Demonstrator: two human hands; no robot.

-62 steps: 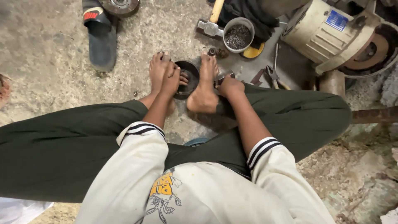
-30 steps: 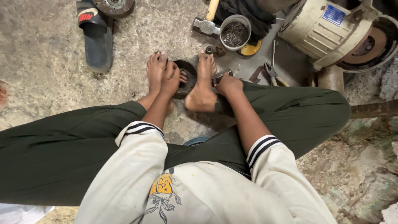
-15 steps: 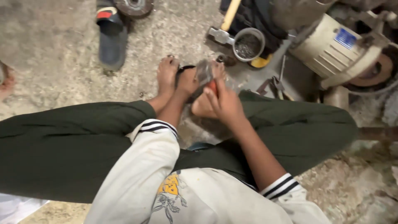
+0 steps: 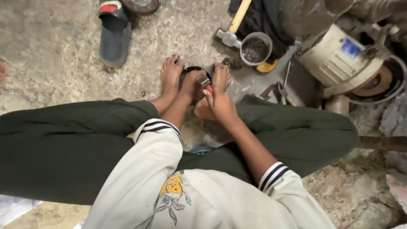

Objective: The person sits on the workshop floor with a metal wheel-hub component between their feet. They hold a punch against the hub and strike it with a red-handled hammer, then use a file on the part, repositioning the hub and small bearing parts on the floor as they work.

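I sit on the ground with my legs folded and my two bare feet pressed against a dark round metal part [image 4: 191, 71]. The part sits between my feet, right under my fingers.

My left hand [image 4: 190, 82] rests on top of the round part. Its fingers curl down over it, so I cannot tell how tight they are. My right hand [image 4: 220, 104] is just beside it, touching. Its fingers pinch a small grey metal piece [image 4: 203, 79] with a bit of red at the bottom end. The piece sits right on the round part.

Past my fingers, a hammer [image 4: 231, 29] with a wooden handle lies on the floor. Just beside it stands a small tin can [image 4: 256, 48] with dark bits inside. Off to the right of my right hand is a big cream motor [image 4: 339, 63]. Far off to the left of my left hand lies a dark sandal [image 4: 113, 36].
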